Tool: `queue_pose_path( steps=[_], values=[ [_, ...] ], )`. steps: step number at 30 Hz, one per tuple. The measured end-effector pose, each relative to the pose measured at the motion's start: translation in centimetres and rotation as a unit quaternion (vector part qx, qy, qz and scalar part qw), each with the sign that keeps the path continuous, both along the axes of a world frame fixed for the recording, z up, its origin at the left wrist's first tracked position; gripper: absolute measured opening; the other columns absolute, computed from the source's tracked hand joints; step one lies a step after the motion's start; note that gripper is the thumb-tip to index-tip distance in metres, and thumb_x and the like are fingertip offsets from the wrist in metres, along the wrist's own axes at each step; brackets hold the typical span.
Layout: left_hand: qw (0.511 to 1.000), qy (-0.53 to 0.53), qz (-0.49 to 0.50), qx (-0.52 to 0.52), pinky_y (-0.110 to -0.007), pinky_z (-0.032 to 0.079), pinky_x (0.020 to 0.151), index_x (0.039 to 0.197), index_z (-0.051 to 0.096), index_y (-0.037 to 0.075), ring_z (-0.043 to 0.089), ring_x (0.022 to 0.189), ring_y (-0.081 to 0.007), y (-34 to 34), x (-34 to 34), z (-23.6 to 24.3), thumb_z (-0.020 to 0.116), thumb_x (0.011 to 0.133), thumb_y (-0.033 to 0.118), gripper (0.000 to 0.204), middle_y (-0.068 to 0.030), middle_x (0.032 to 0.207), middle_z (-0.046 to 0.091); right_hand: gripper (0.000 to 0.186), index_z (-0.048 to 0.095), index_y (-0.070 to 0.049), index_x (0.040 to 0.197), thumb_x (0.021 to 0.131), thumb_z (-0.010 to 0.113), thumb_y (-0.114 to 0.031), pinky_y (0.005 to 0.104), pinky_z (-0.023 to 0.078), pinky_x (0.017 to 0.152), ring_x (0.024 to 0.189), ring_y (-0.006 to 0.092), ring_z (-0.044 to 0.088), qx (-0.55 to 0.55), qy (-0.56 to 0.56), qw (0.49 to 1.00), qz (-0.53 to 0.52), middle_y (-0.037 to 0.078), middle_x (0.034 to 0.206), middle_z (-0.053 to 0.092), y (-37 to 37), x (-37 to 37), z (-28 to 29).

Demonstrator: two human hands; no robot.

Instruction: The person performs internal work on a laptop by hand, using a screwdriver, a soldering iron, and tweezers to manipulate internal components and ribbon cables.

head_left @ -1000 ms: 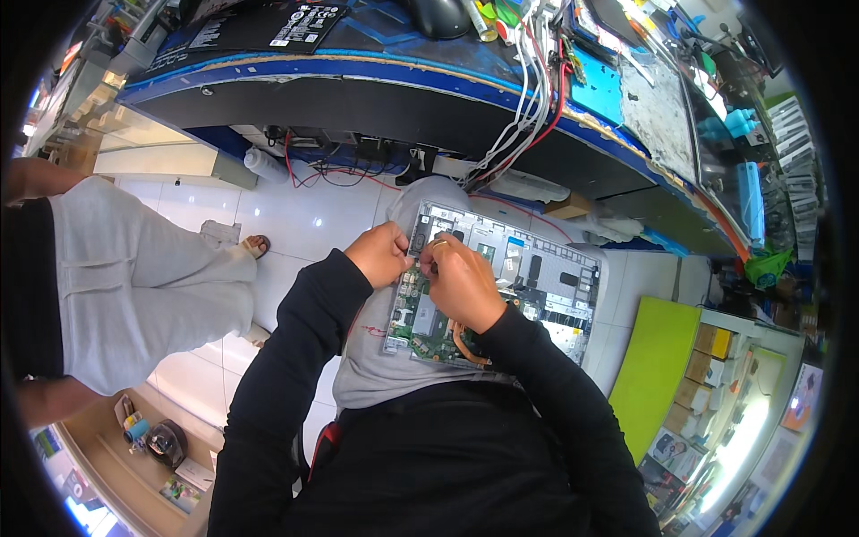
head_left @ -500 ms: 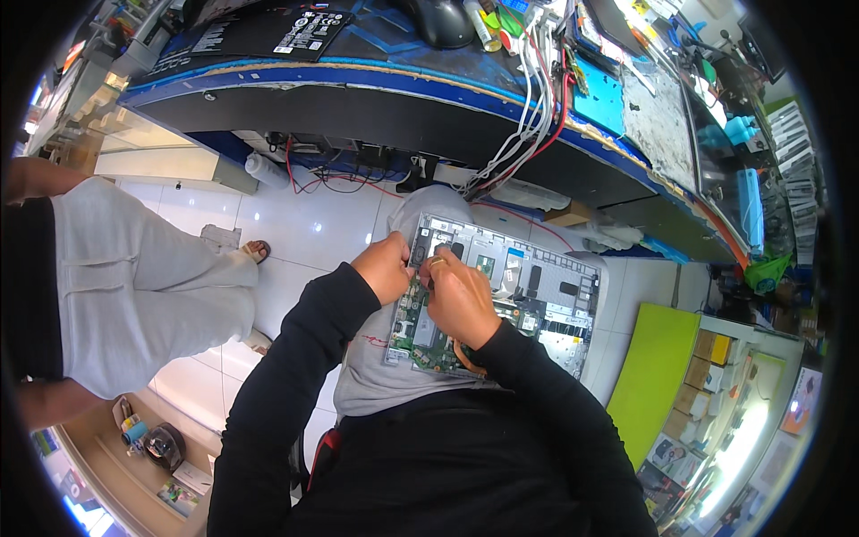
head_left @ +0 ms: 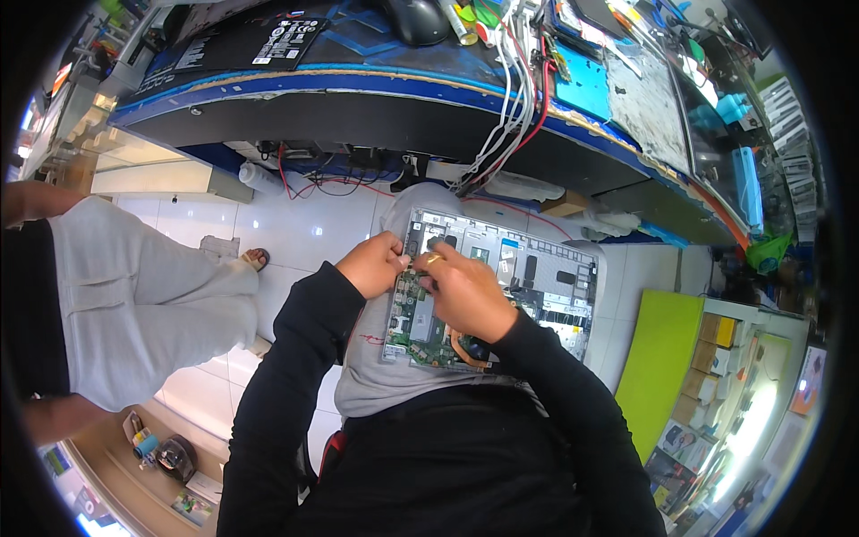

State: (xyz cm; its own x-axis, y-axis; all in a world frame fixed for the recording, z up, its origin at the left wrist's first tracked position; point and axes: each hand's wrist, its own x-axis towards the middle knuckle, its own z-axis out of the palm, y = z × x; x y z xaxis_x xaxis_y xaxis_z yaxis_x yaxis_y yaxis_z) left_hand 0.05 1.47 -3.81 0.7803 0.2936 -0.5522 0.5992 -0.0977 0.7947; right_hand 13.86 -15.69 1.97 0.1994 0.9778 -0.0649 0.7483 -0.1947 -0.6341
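Observation:
An open laptop chassis [head_left: 564, 273] lies across my lap on grey trousers, showing a green circuit board [head_left: 423, 351] and a copper heat pipe [head_left: 465, 351]. At the upper left corner of the board my left hand [head_left: 371, 266] is closed, thumb and fingertips touching the chassis edge; whatever they grip is too small to name. My right hand [head_left: 463, 293], a ring on one finger, bends over the same corner with fingers curled, close to my left fingertips. What it holds is hidden beneath the fingers.
A cluttered workbench [head_left: 403, 107] with mouse [head_left: 416, 20], cables and tools spans the top. At left stands another person [head_left: 152, 295] in grey trousers. A low shelf unit [head_left: 143, 483] is at lower left; a green panel [head_left: 653, 367] and lit display case [head_left: 734, 403] are at right.
My right hand has shifted a little right, its wrist turning, still over the board's corner. My left hand stays near the chassis edge. The whole view has shifted slightly.

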Motion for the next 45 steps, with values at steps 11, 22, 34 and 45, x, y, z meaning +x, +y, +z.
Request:
queue_pose_path(
  steps=[11,22,34,45],
  values=[
    [0.992,-0.05,0.113,0.018,-0.035,0.055,0.069,0.104,0.07,-0.004,0.07,0.077,-0.0175,0.9,3.1,-2.7,0.082,0.097,0.025,0.032,-0.0104,0.083,0.074,0.02,0.074,-0.001,0.11,0.094,0.078,-0.012,0.0465,0.056,0.075,0.084,0.0378,0.073,-0.061,-0.044,0.967,-0.244,0.014,0.103,0.073,-14.3,8.3,4.2],
    [0.992,0.009,0.126,-0.009,-0.027,0.052,0.049,0.105,0.062,0.002,0.066,0.059,-0.0118,1.7,3.0,-2.1,0.067,0.109,0.034,0.032,-0.0051,0.081,0.071,0.026,0.076,0.002,0.112,0.102,0.074,-0.021,0.0373,0.057,0.084,0.089,0.0232,0.071,-0.088,0.144,0.892,-0.419,0.012,0.095,0.077,-29.4,12.6,-1.3],
    [0.995,-0.013,0.098,-0.03,-0.027,0.051,0.051,0.1,0.06,0.006,0.061,0.057,-0.0097,3.5,2.6,-4.0,0.068,0.109,0.033,0.029,-0.0022,0.077,0.068,0.021,0.076,0.003,0.105,0.1,0.075,-0.017,0.0323,0.055,0.08,0.083,0.0145,0.066,-0.109,0.25,0.879,-0.391,0.007,0.088,0.075,-27.8,13.2,-1.4],
    [0.996,-0.011,0.077,-0.033,-0.028,0.051,0.052,0.102,0.06,0.005,0.063,0.059,-0.0113,3.0,2.7,-3.1,0.062,0.112,0.037,0.033,-0.0034,0.079,0.068,0.023,0.076,0.003,0.106,0.102,0.073,-0.019,0.032,0.056,0.078,0.081,0.0144,0.068,-0.114,0.269,0.871,-0.396,0.008,0.088,0.075,-28.1,13.3,-1.8]
  ],
)
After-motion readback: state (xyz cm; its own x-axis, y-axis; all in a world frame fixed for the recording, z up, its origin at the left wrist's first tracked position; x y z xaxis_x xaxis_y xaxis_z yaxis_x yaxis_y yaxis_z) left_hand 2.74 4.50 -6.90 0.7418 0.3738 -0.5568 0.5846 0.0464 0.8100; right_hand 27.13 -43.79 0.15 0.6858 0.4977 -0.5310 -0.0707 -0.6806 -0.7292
